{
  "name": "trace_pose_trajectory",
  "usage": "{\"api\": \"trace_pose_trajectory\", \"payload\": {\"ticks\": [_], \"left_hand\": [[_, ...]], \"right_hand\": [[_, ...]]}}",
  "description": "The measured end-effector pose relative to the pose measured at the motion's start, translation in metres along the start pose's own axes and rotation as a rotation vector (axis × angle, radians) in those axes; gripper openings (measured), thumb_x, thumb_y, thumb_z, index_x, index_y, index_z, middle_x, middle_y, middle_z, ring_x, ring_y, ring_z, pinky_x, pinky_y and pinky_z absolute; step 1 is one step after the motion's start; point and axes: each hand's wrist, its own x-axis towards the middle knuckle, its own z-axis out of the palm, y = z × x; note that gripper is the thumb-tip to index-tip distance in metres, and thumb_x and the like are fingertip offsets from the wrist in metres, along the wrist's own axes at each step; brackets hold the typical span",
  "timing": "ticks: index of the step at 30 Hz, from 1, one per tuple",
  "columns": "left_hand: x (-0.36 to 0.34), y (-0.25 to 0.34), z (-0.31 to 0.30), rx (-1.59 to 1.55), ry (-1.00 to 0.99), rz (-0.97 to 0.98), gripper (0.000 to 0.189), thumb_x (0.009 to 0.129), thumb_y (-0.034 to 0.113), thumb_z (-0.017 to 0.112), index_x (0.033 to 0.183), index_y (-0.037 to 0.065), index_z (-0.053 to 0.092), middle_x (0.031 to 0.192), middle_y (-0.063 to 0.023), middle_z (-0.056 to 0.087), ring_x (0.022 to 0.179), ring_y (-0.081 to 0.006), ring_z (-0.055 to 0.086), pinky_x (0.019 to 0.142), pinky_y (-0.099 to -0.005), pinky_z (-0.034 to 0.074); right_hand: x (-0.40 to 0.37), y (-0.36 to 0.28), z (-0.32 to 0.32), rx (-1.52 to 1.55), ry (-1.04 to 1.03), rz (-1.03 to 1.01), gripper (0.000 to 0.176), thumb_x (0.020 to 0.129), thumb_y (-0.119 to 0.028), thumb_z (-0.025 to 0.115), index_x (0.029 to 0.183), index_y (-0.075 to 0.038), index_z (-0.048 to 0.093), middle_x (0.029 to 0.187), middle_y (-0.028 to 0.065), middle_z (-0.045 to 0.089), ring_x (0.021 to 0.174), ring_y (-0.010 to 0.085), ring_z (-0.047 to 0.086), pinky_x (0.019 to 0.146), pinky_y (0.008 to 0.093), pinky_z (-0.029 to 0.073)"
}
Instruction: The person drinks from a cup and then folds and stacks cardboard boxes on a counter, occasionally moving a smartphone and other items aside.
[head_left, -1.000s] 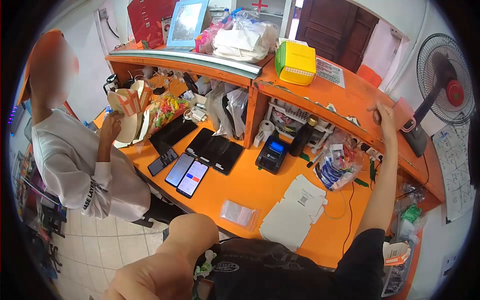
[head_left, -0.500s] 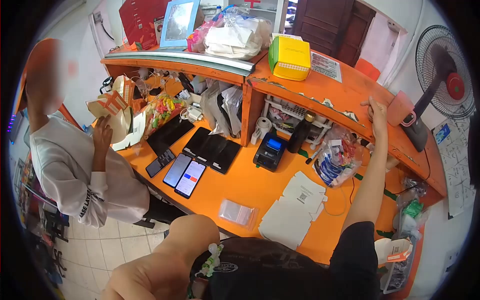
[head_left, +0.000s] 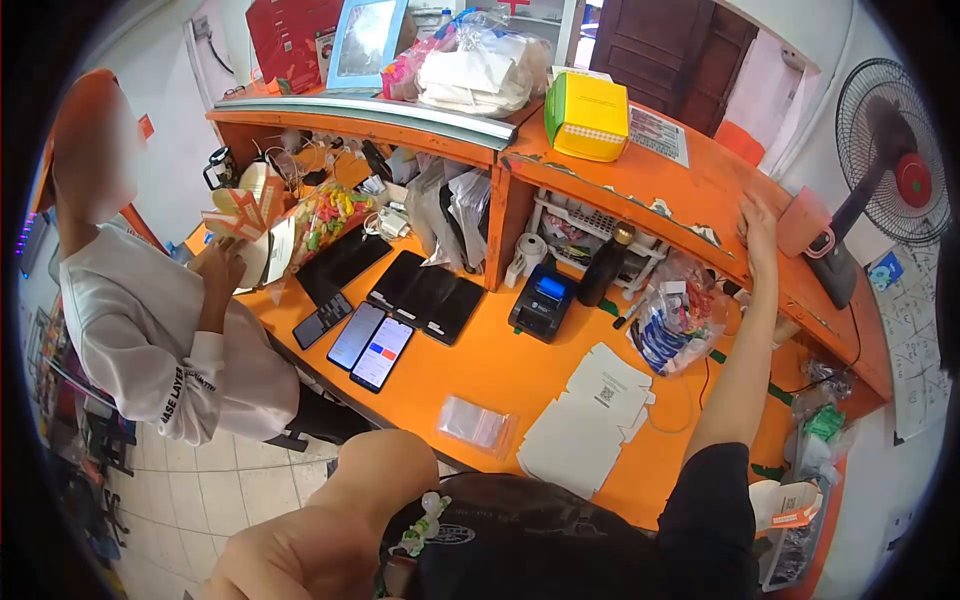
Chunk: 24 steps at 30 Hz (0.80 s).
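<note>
My right hand [head_left: 758, 222] rests on the raised orange ledge [head_left: 700, 190], its fingers stretched out and nothing held in them. Just beside it stands a pink mug [head_left: 806, 224]. My bare left arm [head_left: 385, 465] is bent at the lower edge of the view, and the fingers of my left hand cannot be made out. On the orange desk in front of me lie a flattened white carton [head_left: 590, 415] and a stack of clear plastic bags [head_left: 475, 424]. A plastic bag of packets [head_left: 675, 325] sits below my right forearm.
Left, a person in a white sweatshirt [head_left: 190, 330] handles paper food boxes [head_left: 255, 215]. Phones [head_left: 380, 356], dark tablets [head_left: 428, 297], a receipt printer [head_left: 543, 303] and a black bottle [head_left: 604, 268] occupy the desk. A yellow-green box [head_left: 590, 115] tops the ledge; a fan [head_left: 890, 150] stands right.
My right hand's fingers have gone from partly curled to stretched out on the ledge. The other person's hand has lowered, and the paper boxes have shifted right. My left arm has barely moved.
</note>
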Motion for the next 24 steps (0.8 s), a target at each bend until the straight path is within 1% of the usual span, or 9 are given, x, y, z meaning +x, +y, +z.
{"api": "trace_pose_trajectory", "payload": {"ticks": [6, 7, 9, 10, 12, 16, 19, 22, 24], "left_hand": [[0.014, 0.016, -0.017, -0.033, -0.229, -0.207, 0.037, 0.076, -0.004, 0.04, 0.109, 0.007, 0.052, 0.056, -0.0038, 0.041, 0.038, -0.0092, 0.04, 0.033, -0.0199, 0.038], [0.01, 0.012, -0.013, -0.033, -0.229, -0.206, 0.037, 0.076, -0.004, 0.04, 0.109, 0.007, 0.052, 0.056, -0.0038, 0.041, 0.038, -0.0092, 0.04, 0.033, -0.0199, 0.038], [-0.003, 0.001, 0.002, 0.006, 0.07, 0.104, 0.036, 0.076, -0.003, 0.04, 0.109, 0.006, 0.052, 0.056, -0.0037, 0.041, 0.039, -0.0091, 0.039, 0.033, -0.0198, 0.038], [0.001, 0.003, -0.001, 0.006, 0.07, 0.105, 0.036, 0.076, -0.003, 0.04, 0.109, 0.006, 0.052, 0.056, -0.0037, 0.041, 0.039, -0.0091, 0.039, 0.033, -0.0198, 0.038], [0.012, 0.012, -0.007, -0.056, -0.144, -0.206, 0.036, 0.077, -0.003, 0.04, 0.109, 0.007, 0.052, 0.057, -0.0037, 0.041, 0.038, -0.009, 0.039, 0.033, -0.0195, 0.038], [0.001, 0.013, -0.002, 0.077, -0.047, -0.095, 0.037, 0.077, -0.003, 0.04, 0.11, 0.008, 0.052, 0.057, -0.0036, 0.042, 0.038, -0.0089, 0.039, 0.033, -0.0195, 0.038], [-0.001, 0.011, -0.004, 0.037, 0.057, -0.009, 0.038, 0.078, -0.002, 0.039, 0.111, 0.009, 0.051, 0.056, -0.0036, 0.041, 0.038, -0.0089, 0.039, 0.033, -0.0197, 0.038], [0.009, 0.009, -0.013, -0.079, -0.208, -0.13, 0.038, 0.078, -0.001, 0.038, 0.112, 0.009, 0.051, 0.055, -0.0037, 0.041, 0.037, -0.0089, 0.039, 0.033, -0.0193, 0.037], [0.001, -0.001, 0.003, -0.028, 0.043, 0.052, 0.038, 0.078, 0.0, 0.038, 0.112, 0.01, 0.051, 0.055, -0.0037, 0.041, 0.037, -0.0089, 0.038, 0.032, -0.0193, 0.036]], "right_hand": [[0.001, 0.002, -0.002, -0.039, -0.032, 0.004, 0.042, 0.082, -0.013, 0.045, 0.121, 0.001, 0.036, 0.05, -0.0054, 0.031, 0.042, 0.0042, 0.029, 0.039, 0.0197, 0.022], [0.0, 0.002, -0.002, -0.04, -0.032, 0.003, 0.042, 0.082, -0.013, 0.045, 0.121, 0.001, 0.036, 0.05, -0.0054, 0.031, 0.042, 0.0042, 0.029, 0.039, 0.0197, 0.022], [0.0, 0.0, -0.002, -0.028, -0.053, -0.003, 0.042, 0.082, -0.012, 0.045, 0.122, 0.001, 0.035, 0.05, -0.0051, 0.032, 0.043, 0.0044, 0.03, 0.04, 0.0196, 0.022], [0.0, 0.0, -0.002, -0.028, -0.054, -0.004, 0.042, 0.082, -0.012, 0.045, 0.122, 0.001, 0.035, 0.05, -0.0051, 0.032, 0.043, 0.0044, 0.03, 0.04, 0.0196, 0.022], [0.0, 0.0, -0.002, -0.02, -0.056, 0.002, 0.042, 0.082, -0.012, 0.045, 0.122, 0.001, 0.035, 0.051, -0.0052, 0.032, 0.044, 0.0043, 0.03, 0.041, 0.0194, 0.023], [0.0, 0.0, -0.002, -0.033, -0.059, 0.0, 0.043, 0.082, -0.012, 0.045, 0.122, 0.001, 0.035, 0.051, -0.0054, 0.033, 0.044, 0.0044, 0.031, 0.041, 0.0192, 0.023], [-0.001, -0.001, -0.002, -0.041, -0.061, -0.019, 0.036, 0.082, -0.012, 0.044, 0.116, 0.0, 0.042, 0.051, -0.0058, 0.033, 0.044, 0.0041, 0.03, 0.041, 0.0192, 0.023], [0.002, 0.002, -0.006, -0.033, -0.119, -0.017, 0.022, 0.082, -0.013, 0.044, 0.099, -0.001, 0.051, 0.05, -0.0062, 0.032, 0.043, 0.0033, 0.029, 0.04, 0.0188, 0.021], [0.005, 0.007, -0.007, 0.011, -0.135, 0.017, 0.014, 0.083, -0.015, 0.044, 0.085, -0.004, 0.052, 0.047, -0.0058, 0.031, 0.04, 0.0022, 0.026, 0.037, 0.018, 0.018]]}}
